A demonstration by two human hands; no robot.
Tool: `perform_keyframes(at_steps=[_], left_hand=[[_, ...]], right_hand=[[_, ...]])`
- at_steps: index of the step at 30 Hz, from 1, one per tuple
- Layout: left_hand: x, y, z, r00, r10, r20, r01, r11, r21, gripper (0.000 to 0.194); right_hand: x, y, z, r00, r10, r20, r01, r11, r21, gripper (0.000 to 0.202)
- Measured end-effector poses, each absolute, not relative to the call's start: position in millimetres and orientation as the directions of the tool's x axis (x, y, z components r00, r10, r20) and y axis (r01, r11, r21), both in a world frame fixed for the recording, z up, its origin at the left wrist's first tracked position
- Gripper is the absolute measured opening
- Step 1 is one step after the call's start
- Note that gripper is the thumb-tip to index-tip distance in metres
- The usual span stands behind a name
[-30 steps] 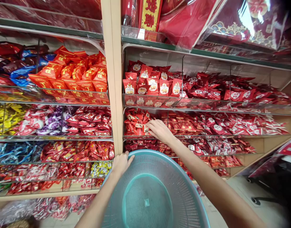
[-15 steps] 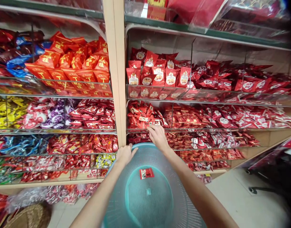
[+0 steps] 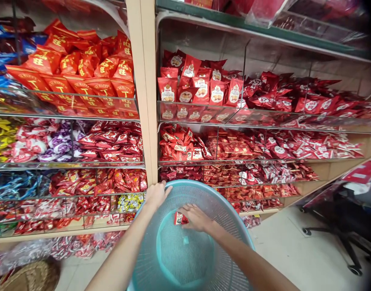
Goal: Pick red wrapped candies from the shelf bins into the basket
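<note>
Left hand (image 3: 156,196): grip clamped on basket (image 3: 173,260) rim, eleven o'clock, likely for steadiness.
Right hand (image 3: 195,218): packet (image 3: 179,218) partly covered, twelve o'clock; grip indeterminable.

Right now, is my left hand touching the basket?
Touching. The head view shows your left hand closed over the rim of the basket, no gap between them.

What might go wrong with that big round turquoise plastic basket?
The round turquoise plastic basket might tip, since only the left hand seems to grip it. That hand could get bumped, being close to the tall pale wooden post. The small red-and-white wrapped packet by the right hand might slide around inside.
</note>
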State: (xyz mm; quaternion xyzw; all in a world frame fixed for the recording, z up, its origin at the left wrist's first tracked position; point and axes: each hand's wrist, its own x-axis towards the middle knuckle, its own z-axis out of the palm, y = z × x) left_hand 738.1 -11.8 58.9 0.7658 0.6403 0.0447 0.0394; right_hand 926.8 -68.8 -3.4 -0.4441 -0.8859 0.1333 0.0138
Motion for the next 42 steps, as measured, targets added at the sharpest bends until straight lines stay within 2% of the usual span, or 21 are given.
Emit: perform_keyframes(at_steps=[2,7,12,14,18,19,22,25,27,30,35,42], left_hand=[[738,-12,58,0.186,0.982,0.017,0.976,-0.187,0.116,0.057],[737,-12,56,0.192,0.98,0.045,0.975,-0.196,0.103,0.055],[736,-12,55,0.191,0.98,0.06,0.974,-0.197,0.112,0.052],[736,-12,54,0.193,0.978,0.075,0.974,-0.201,0.106,0.052],[735,-12,55,0.181,0.981,0.073,0.975,-0.188,0.117,0.05],[735,-12,54,0.175,0.982,0.073,0.975,-0.183,0.124,0.05],[736,-12,53,0.161,0.984,0.082,0.975,-0.171,0.142,0.05],[736,-11,52,0.144,0.985,0.091,0.977,-0.156,0.145,0.049],[736,-11,52,0.144,0.985,0.098,0.976,-0.157,0.152,0.048],[736,-12,52,0.138,0.985,0.1,0.975,-0.153,0.163,0.047],[736,-12,52,0.134,0.983,0.123,0.977,-0.152,0.147,0.045],[738,-13,54,0.109,0.99,0.084,0.979,-0.122,0.164,0.047]], right_hand=[[921,-70,-10,-0.522,0.846,-0.107,0.833,0.479,-0.278,0.048],[906,-75,-22,-0.159,0.977,-0.145,0.936,0.102,-0.337,0.053],[895,-75,-32,-0.051,0.99,-0.134,0.842,-0.03,-0.538,0.042],[893,-74,-31,-0.043,0.993,-0.114,0.84,-0.026,-0.541,0.041],[898,-69,4,-0.057,0.998,-0.011,0.92,0.049,-0.389,0.044],[901,-67,21,-0.084,0.995,0.052,0.914,0.098,-0.394,0.042],[912,-53,88,-0.151,0.93,0.334,0.804,0.312,-0.506,0.035],[923,-25,152,-0.072,0.807,0.586,0.709,0.455,-0.538,0.027],[929,3,181,0.0,0.756,0.655,0.688,0.475,-0.549,0.022],[933,47,198,0.109,0.778,0.619,0.698,0.384,-0.605,0.024],[923,92,192,0.178,0.86,0.477,0.734,0.207,-0.647,0.035],[913,98,187,0.278,0.824,0.493,0.621,0.237,-0.747,0.03]])
